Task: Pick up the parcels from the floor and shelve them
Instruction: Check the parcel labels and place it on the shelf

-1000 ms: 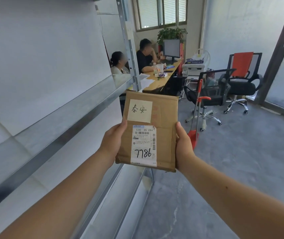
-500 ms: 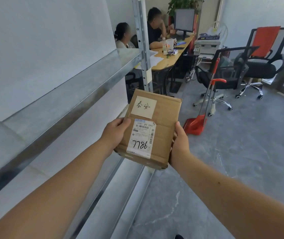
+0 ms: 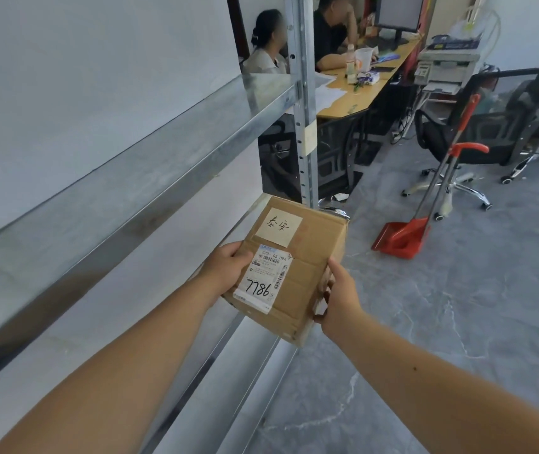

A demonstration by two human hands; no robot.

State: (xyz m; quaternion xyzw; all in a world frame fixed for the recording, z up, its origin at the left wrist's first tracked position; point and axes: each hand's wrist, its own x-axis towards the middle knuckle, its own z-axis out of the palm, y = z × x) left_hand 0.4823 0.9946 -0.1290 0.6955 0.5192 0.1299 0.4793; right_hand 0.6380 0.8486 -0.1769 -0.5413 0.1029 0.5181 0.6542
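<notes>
I hold a brown cardboard parcel [image 3: 307,267] in front of me with both hands. It carries a white shipping label marked 7786 and a cream note with handwriting. My left hand [image 3: 225,265] grips its left edge and my right hand [image 3: 340,294] grips its right near corner. The parcel is tilted, its far end over the front edge of a lower shelf. The metal shelving unit [image 3: 137,152] runs along my left, with a bare grey shelf board at chest height.
A perforated steel upright [image 3: 304,103] stands just beyond the parcel. A red dustpan [image 3: 402,237] with a long handle stands on the grey floor to the right. Beyond are black office chairs [image 3: 471,132], a desk [image 3: 359,93] and two seated people.
The parcel and both hands have dropped lower and nearer the lower shelf, the parcel tilting flatter. My view has tipped downward, toward the shelving.
</notes>
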